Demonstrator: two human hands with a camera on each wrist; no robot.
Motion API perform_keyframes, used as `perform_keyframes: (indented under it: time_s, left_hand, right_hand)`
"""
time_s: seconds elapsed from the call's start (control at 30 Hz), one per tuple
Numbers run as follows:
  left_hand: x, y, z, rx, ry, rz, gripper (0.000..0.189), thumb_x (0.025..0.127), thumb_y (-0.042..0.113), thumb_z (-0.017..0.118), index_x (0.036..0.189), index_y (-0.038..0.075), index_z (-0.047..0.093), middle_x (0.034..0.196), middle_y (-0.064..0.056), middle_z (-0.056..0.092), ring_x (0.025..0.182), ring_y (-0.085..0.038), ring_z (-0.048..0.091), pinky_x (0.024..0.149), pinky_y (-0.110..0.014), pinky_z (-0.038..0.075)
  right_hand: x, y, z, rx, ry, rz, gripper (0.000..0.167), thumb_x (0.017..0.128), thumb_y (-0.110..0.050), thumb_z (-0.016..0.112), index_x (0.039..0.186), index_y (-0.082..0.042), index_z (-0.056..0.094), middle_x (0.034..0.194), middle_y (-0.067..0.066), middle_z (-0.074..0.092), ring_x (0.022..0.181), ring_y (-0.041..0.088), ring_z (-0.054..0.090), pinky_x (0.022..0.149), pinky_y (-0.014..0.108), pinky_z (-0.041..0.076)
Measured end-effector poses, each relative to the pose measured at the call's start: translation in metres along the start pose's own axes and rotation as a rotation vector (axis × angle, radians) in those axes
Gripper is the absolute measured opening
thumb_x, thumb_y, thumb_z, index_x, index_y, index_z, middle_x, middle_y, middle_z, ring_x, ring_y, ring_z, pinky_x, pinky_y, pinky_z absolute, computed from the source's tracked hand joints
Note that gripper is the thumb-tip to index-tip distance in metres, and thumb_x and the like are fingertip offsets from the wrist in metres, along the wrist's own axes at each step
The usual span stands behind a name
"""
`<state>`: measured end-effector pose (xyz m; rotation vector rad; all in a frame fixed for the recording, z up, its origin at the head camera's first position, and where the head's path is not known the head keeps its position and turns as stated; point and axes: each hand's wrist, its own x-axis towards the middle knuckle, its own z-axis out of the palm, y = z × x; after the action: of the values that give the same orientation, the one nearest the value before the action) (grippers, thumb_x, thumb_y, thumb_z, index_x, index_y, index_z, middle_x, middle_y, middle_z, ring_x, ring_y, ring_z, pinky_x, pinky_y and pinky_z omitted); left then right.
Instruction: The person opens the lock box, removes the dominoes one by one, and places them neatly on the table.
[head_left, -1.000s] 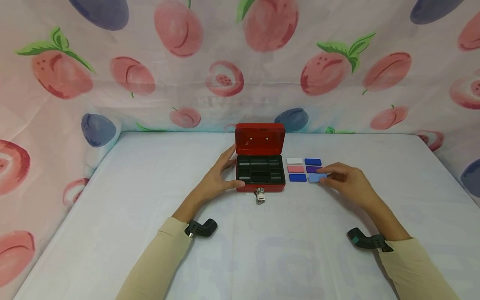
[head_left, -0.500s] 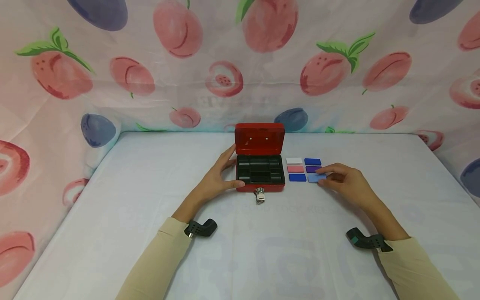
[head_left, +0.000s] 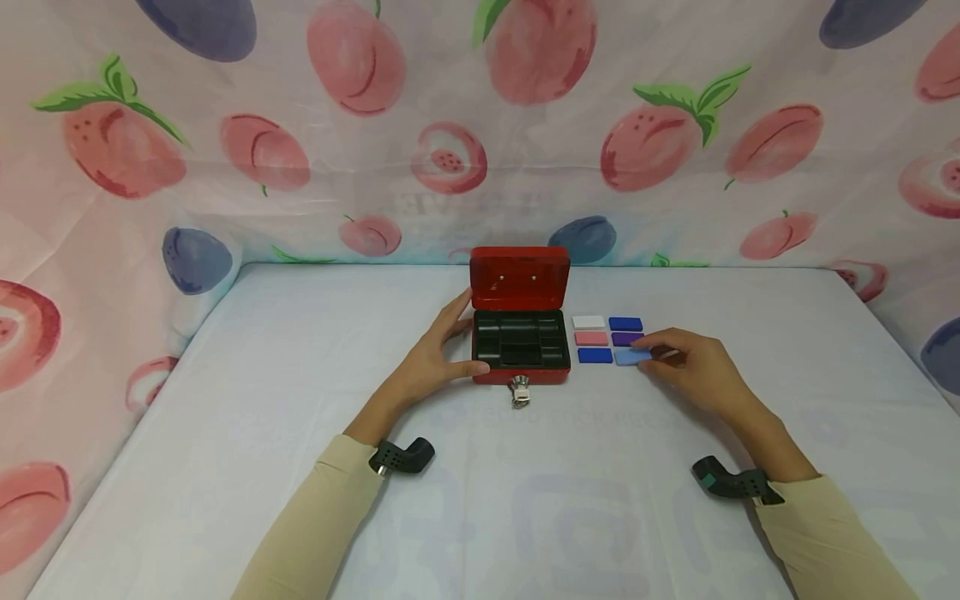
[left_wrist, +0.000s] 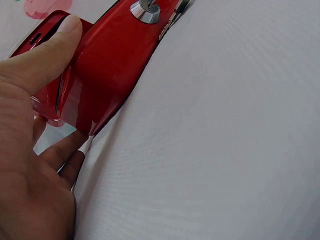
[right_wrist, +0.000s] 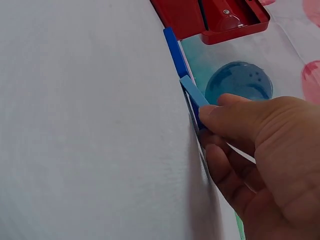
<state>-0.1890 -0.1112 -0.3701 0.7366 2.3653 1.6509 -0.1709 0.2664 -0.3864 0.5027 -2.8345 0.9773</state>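
Observation:
A red cash box [head_left: 521,376] stands with its lid [head_left: 520,278] raised and a black compartment tray [head_left: 520,340] inside. My left hand [head_left: 432,360] holds the box's left side, thumb over the front corner and fingers along the side. Right of the box lie flat rectangular blocks in two columns: white [head_left: 588,322], pink [head_left: 592,337] and dark blue [head_left: 596,356], then dark blue [head_left: 626,323], purple [head_left: 627,339] and light blue [head_left: 630,357]. My right hand [head_left: 693,367] pinches the light blue block between thumb and fingers; in the right wrist view its near edge sits beside the dark blue block [right_wrist: 176,52].
A lock with keys [head_left: 520,392] hangs at the box's front. White cloth [head_left: 570,500] covers the table, and a fruit-print curtain [head_left: 517,200] rises behind it. Each wrist wears a black camera mount [head_left: 402,456].
The light blue block has shifted very slightly left in my right hand's fingers. My left hand and the box have stayed still.

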Motion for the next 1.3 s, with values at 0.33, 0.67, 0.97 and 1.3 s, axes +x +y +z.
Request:
perform_keyframes:
  time_s: [0.33, 0.67, 0.97, 1.3]
  left_hand:
    - [0.008, -0.038, 0.003, 0.028, 0.02, 0.008, 0.102, 0.079, 0.016, 0.08, 0.154, 0.029, 0.012, 0.157, 0.004, 0.014, 0.135, -0.026, 0.036, 0.111, -0.052, 0.023]
    - [0.007, -0.038, 0.003, 0.033, 0.023, 0.002, 0.102, 0.079, 0.019, 0.08, 0.154, 0.035, 0.013, 0.156, 0.01, 0.016, 0.134, -0.021, 0.037, 0.111, -0.049, 0.025]
    - [0.007, -0.037, 0.002, 0.025, 0.018, 0.015, 0.102, 0.079, 0.018, 0.08, 0.154, 0.034, 0.013, 0.156, 0.01, 0.015, 0.134, -0.022, 0.036, 0.11, -0.05, 0.025]
    - [0.007, -0.038, 0.002, 0.019, 0.018, 0.02, 0.102, 0.079, 0.017, 0.08, 0.154, 0.034, 0.013, 0.156, 0.01, 0.015, 0.134, -0.021, 0.037, 0.11, -0.049, 0.025]
  right_hand:
    - [-0.001, 0.004, 0.004, -0.05, 0.013, -0.041, 0.025, 0.082, 0.0, 0.073, 0.103, -0.012, 0.072, 0.102, 0.006, 0.068, 0.08, 0.016, 0.059, 0.069, 0.017, 0.05]
    - [0.0, 0.004, 0.004, -0.058, 0.007, -0.033, 0.023, 0.082, 0.0, 0.073, 0.101, -0.012, 0.073, 0.106, 0.007, 0.067, 0.082, 0.017, 0.058, 0.07, 0.015, 0.048]
    - [0.001, 0.005, 0.004, -0.059, 0.001, -0.042, 0.021, 0.081, 0.001, 0.073, 0.099, -0.01, 0.074, 0.104, 0.007, 0.065, 0.083, 0.017, 0.058, 0.071, 0.012, 0.047]
    - [0.0, 0.004, 0.004, -0.079, 0.022, -0.063, 0.02, 0.081, 0.001, 0.073, 0.098, -0.009, 0.074, 0.098, 0.005, 0.065, 0.08, 0.016, 0.056, 0.07, 0.014, 0.048]
